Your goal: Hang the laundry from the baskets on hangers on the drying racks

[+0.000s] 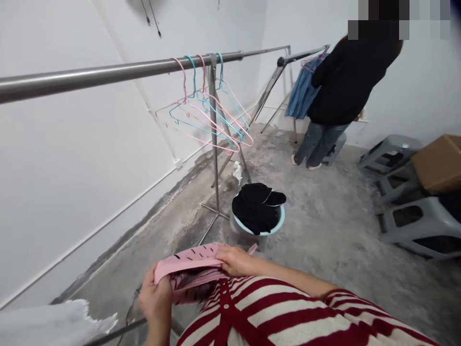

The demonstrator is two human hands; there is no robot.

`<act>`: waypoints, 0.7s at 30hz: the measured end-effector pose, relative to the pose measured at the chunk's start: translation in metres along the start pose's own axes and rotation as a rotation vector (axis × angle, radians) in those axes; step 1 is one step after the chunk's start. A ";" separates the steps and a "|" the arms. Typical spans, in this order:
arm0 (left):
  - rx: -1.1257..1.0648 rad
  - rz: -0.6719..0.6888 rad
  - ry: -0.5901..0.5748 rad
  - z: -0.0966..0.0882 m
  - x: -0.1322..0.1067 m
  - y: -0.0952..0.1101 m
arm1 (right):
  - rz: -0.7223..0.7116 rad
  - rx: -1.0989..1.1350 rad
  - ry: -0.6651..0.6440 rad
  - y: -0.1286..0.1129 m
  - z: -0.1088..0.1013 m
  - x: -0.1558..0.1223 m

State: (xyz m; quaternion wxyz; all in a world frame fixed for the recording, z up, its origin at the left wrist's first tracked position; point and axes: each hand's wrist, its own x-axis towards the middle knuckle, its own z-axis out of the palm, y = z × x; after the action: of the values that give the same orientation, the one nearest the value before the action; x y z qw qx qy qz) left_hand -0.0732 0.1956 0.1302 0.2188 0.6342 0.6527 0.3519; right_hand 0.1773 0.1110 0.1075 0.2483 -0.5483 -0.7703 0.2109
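Between my two hands, close to my body, is a pink cloth garment (196,253) with short black dashes and a plain edge band. Its opening faces up toward me, and folds show inside; its exact kind is not clear. My left hand (156,294) is closed on the band at one end. At the other end my right hand (236,262) grips the edge, thumb on top. Just beyond them, a light blue basin (282,222) holds a heap of black cloth (254,206) with a black cap-like piece on it.
Pink and blue hangers (207,103) hang on a metal rail (118,73) ahead. Another person (351,72) in black stands at a far rack beside a denim garment (304,91). Grey stools (425,221) and a cardboard box (441,163) are right. White cloth (54,324) lies lower left.
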 end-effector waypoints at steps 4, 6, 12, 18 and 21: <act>0.006 -0.003 0.020 0.008 -0.014 0.023 | 0.178 -0.125 -0.037 0.016 0.004 0.000; -0.005 0.003 -0.035 0.009 -0.021 0.028 | 0.271 -0.175 -0.042 0.023 -0.001 -0.002; -0.069 -0.081 -0.031 0.001 -0.025 0.027 | 0.237 -0.105 0.104 0.016 -0.053 0.004; -0.080 -0.128 -0.070 -0.005 -0.031 0.020 | 0.060 -0.101 0.392 0.010 -0.155 0.043; -0.093 -0.159 -0.113 -0.007 -0.038 0.007 | -0.160 -0.221 0.893 0.001 -0.226 0.068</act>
State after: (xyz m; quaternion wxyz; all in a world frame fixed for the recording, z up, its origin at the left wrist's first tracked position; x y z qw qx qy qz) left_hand -0.0699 0.1564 0.1334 0.3118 0.5882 0.6706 0.3271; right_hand 0.2984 0.1882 0.2954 0.5109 -0.5473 -0.6460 -0.1489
